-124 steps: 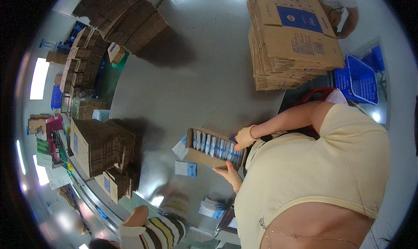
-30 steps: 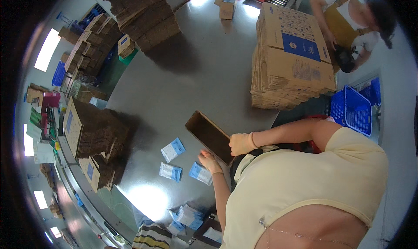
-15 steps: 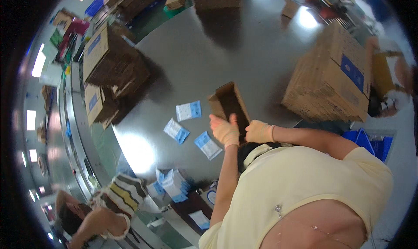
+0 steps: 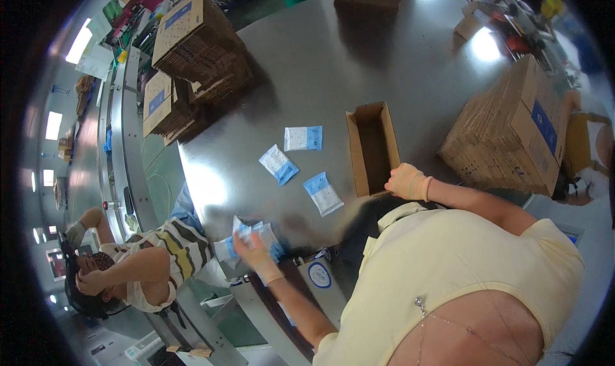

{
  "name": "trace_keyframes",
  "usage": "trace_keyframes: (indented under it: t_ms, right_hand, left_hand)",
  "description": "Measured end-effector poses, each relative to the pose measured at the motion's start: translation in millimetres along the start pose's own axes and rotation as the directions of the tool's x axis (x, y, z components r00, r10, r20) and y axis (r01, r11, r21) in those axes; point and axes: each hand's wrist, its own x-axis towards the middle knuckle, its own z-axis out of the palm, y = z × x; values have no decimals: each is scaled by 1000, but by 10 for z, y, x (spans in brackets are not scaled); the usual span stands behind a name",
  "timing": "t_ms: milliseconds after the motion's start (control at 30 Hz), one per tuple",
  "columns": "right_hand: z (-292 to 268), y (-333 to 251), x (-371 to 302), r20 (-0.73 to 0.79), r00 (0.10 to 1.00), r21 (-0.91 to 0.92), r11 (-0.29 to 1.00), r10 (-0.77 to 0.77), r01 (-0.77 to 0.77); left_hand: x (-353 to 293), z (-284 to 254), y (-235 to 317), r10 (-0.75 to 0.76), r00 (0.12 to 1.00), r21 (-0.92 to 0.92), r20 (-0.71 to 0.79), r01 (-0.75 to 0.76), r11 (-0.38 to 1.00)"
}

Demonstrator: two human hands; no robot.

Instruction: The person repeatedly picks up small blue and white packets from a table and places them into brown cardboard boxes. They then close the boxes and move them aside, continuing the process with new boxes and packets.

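An open-topped cardboard box [image 4: 356, 158] stands on the metal table, long and narrow, with nothing seen inside its dark interior. My right hand [image 4: 409, 181], in a pale glove, is closed on the box's near right corner. At the table's near left edge my left hand [image 4: 257, 257], gloved too and slightly blurred, reaches over a pile of blue-and-white packets [image 4: 272, 233], its fingers apart. Between pile and box lie three single packets: one upper [image 4: 303, 138], one left [image 4: 278, 165] and one lower [image 4: 323, 194].
Stacks of flattened cartons stand on the right [image 4: 506, 126] and at the far left [image 4: 198, 42]. A co-worker in a striped top [image 4: 170, 251] is at the left beside a conveyor [image 4: 131, 154]. Another person [image 4: 586, 138] is at the right edge. The metal table [image 4: 288, 78] extends away from me.
My left hand has let go of the box and moved left to the packet pile. The box now stands more upright, held by my right hand alone. My view has shifted.
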Motion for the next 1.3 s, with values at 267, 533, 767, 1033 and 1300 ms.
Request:
trace_keyframes:
  t_ms: [267, 533, 767, 1033, 1300]
  right_hand:
    - [-5, -22, 26, -10, 1000, -20, 1000, -9, 9]
    - [1, -28, -16, -14, 1000, -6, 1000, 10, -10]
    - [79, -15, -40, -64, 997, 40, 999, 37, -35]
    - [122, -10, -16, -141, 990, 84, 996, 32, -20]
    - [166, -24, -53, -153, 988, 64, 998, 13, -3]
  left_hand:
    - [406, -1260, -1309, -675, 491, 201, 551, 707, 678]
    - [369, -315, -756, -449, 663, 107, 599, 490, 865]
    - [-245, 904, 226, -270, 956, 934, 116, -12, 358]
    - [277, 750, -341, -342, 832, -144, 437, 440, 886]
    - [66, 1172, 108, -349, 717, -724, 604, 676, 137]
